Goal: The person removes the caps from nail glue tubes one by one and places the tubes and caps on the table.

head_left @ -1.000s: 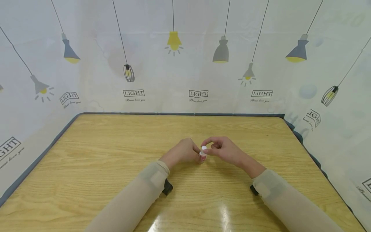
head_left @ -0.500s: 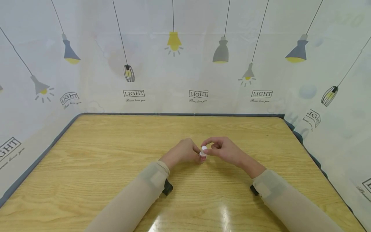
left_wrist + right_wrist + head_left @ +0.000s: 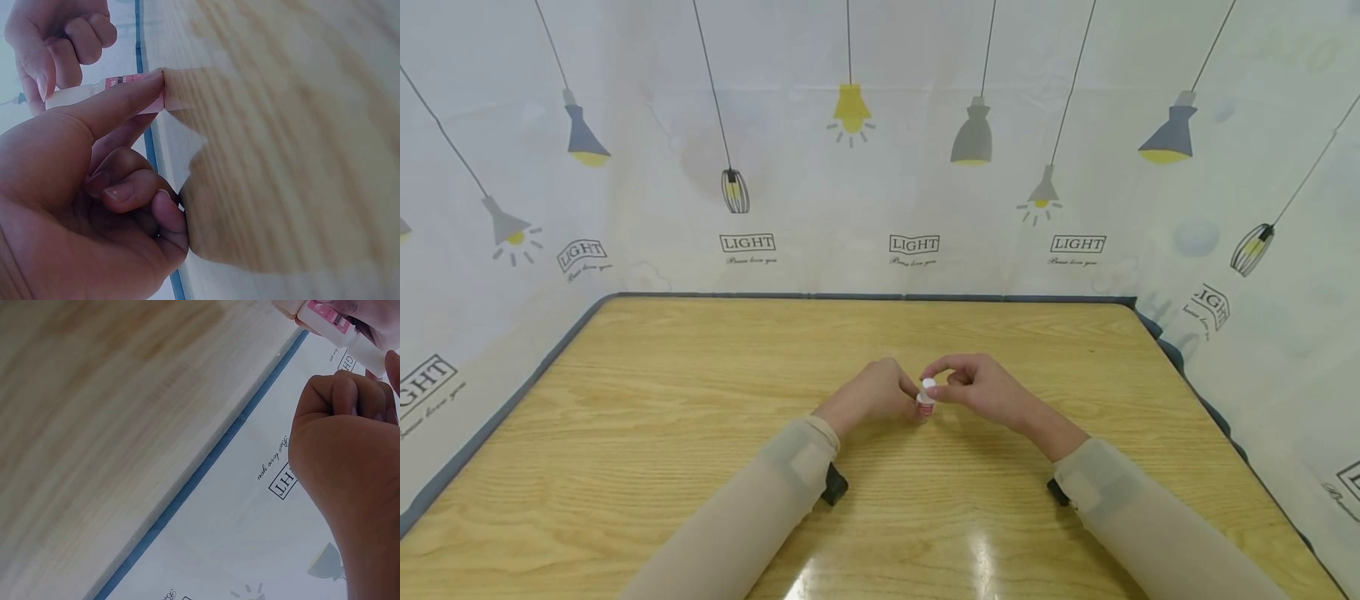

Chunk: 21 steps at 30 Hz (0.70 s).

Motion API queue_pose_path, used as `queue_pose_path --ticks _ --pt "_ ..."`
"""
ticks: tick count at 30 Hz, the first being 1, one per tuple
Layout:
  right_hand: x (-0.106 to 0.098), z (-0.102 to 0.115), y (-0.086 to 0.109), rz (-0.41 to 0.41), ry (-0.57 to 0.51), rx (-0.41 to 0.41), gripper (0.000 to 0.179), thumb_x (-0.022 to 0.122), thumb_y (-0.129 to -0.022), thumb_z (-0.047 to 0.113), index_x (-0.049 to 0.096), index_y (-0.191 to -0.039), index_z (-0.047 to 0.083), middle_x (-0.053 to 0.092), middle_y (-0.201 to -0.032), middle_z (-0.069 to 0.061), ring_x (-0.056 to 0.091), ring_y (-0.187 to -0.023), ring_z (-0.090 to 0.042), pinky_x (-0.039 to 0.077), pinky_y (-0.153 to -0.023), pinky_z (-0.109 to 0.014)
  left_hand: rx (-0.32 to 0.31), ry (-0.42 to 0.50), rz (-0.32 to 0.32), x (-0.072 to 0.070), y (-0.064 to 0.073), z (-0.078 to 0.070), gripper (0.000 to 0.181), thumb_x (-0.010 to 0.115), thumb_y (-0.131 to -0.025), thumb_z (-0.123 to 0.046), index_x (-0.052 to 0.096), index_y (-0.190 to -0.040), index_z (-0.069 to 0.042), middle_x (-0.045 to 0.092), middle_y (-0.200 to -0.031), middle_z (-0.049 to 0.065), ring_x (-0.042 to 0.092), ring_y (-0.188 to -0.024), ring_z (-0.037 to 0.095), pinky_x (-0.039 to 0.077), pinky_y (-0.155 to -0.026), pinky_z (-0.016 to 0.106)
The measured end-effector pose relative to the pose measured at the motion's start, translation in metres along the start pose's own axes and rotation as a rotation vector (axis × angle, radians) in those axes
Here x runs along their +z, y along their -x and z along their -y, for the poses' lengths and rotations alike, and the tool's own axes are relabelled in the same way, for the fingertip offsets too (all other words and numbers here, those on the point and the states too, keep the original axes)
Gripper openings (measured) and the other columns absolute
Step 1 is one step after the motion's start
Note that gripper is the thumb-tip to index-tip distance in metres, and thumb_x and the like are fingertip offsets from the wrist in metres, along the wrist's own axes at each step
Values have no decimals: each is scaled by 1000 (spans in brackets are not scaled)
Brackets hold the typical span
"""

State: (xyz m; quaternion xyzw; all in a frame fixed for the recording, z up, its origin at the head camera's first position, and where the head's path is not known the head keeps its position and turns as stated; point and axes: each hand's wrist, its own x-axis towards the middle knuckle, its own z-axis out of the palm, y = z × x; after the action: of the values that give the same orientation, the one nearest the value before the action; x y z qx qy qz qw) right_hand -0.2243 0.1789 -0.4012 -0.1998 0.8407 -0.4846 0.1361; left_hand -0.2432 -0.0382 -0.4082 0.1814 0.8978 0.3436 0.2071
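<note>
A small bottle with a pink label and a white cap stands upright on the wooden table. My left hand pinches the bottle's body low down between thumb and forefinger, its other fingers curled against the tabletop. From the other side my right hand pinches the cap between thumb and forefinger, the remaining fingers folded in. In the right wrist view the pink label and the whitish cap show between the hands. Whether the cap is loose from the bottle I cannot tell.
The wooden table reaches back to a dark blue edge. Behind it and at both sides hangs a white sheet printed with lamps. Each sleeve has a dark wrist device, such as the left one.
</note>
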Motion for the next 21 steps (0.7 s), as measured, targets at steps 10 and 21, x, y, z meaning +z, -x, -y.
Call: queue_pose_path --ticks 10,21 --pt "0 0 1 -13 15 8 29 72 -102 25 76 -128 12 37 -64 6 31 -57 -11 31 -55 -25 5 1 -1 1 -1 1 4 86 -90 -25 88 -88 -22 79 -82 -8 53 -87 13 46 -87 34" --pt "-2 -1 1 1 11 -5 34 72 -102 22 75 -132 7 40 -68 3 32 -62 -12 31 -58 -28 2 31 -3 2 0 1 5 87 -89 -25 88 -90 -20 80 -89 -8 57 -92 13 49 -92 35"
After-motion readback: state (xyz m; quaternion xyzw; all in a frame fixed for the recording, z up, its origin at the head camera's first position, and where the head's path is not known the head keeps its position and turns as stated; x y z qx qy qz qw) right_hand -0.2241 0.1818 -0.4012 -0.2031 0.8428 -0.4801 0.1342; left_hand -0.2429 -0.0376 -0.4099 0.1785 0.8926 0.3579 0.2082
